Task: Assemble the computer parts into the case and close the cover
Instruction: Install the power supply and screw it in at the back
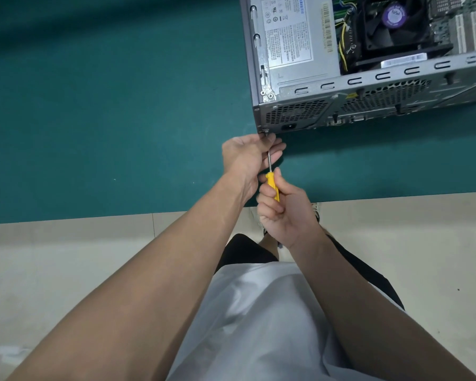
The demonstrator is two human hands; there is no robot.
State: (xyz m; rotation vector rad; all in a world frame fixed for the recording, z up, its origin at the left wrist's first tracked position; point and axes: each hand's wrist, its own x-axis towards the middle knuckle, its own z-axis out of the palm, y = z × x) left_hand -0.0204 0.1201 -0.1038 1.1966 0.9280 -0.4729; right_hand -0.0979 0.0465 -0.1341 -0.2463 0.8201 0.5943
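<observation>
One green counter (107, 119), under and past both hands. One grey metal case (300, 114) on it, just past hands and off to right; top open, insides show. Inside: one silver power box (294, 31), one black fan (393, 20) with purple sticker. Two hands: left hand (248, 158) at case's near corner, fingers curled round metal rod of one screwdriver (272, 188); right hand (286, 213) grips its yellow handle.

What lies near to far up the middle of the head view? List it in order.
Near first: white shirt → right hand gripping the yellow screwdriver → left hand at its shaft → computer case → power supply.
</observation>
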